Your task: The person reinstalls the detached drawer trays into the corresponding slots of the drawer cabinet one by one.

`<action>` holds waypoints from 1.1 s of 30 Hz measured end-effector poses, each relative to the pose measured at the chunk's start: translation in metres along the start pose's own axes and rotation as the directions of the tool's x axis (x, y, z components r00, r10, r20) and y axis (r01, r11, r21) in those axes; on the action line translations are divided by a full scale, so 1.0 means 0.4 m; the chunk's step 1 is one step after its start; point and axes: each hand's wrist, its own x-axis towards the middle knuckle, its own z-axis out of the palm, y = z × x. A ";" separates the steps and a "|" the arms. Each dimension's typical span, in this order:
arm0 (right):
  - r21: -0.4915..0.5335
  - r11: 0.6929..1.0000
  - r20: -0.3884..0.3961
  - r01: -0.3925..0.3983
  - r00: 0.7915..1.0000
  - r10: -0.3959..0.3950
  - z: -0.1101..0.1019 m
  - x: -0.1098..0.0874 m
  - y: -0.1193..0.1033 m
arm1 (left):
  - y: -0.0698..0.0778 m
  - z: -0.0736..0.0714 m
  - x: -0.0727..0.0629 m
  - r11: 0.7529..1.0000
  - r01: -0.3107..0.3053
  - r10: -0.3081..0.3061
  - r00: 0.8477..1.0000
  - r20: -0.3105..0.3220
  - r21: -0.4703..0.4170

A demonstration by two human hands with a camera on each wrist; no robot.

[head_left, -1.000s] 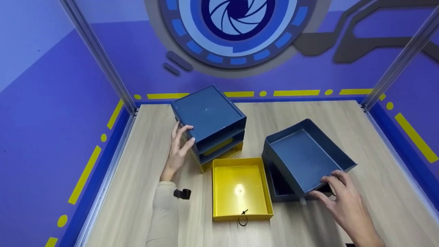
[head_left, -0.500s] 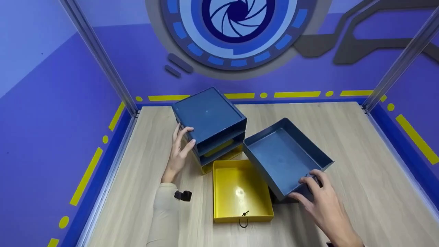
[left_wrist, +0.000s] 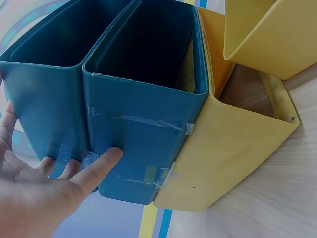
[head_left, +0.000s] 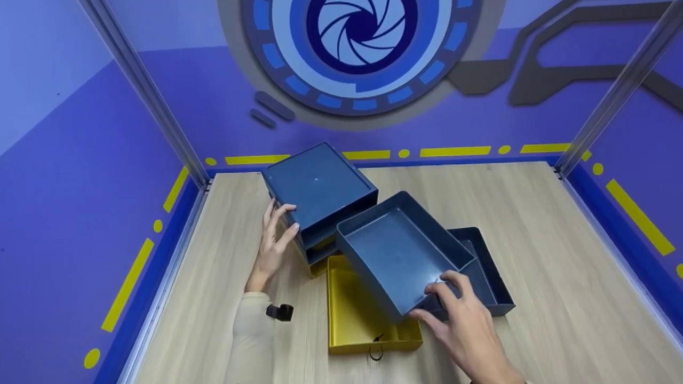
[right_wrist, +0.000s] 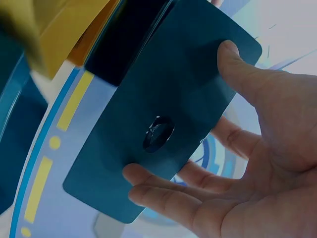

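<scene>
A stack of drawer casings (head_left: 319,184), dark blue above a yellow bottom one, stands left of centre with its open fronts facing me at an angle. My left hand (head_left: 268,253) rests against its left side; in the left wrist view the thumb lies along a blue side wall (left_wrist: 141,129). With fingers over the rim and thumb at the front, my right hand (head_left: 465,320) holds a dark blue drawer (head_left: 392,248). That drawer is tilted in the air, partly over a yellow drawer (head_left: 352,314). Its front panel (right_wrist: 114,144) carries a black loop pull (right_wrist: 159,135).
Another dark blue drawer (head_left: 493,288) sits on the wooden table (head_left: 555,240) to the right, partly covered by the held one. The yellow drawer lies in front of the stack, its black loop (head_left: 376,352) towards me. Patterned panels (head_left: 613,128) wall in the table.
My right hand has carried the dark blue drawer leftwards, from over the other blue drawer to over the yellow one near the stack. My left hand has stayed on the casings.
</scene>
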 end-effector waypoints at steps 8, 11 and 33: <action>0.028 0.999 0.056 0.026 0.998 -0.028 0.025 -0.005 -0.057 | 0.000 0.001 0.003 1.000 0.006 -0.006 1.000 0.000 0.016; 0.014 0.999 0.055 0.051 0.997 -0.052 0.035 -0.006 -0.069 | 0.000 0.003 0.005 1.000 0.008 -0.008 1.000 0.001 0.016; 0.022 0.986 -0.112 0.166 0.980 -0.162 0.121 0.029 -0.105 | -0.006 0.002 -0.002 1.000 -0.001 0.001 1.000 -0.009 0.000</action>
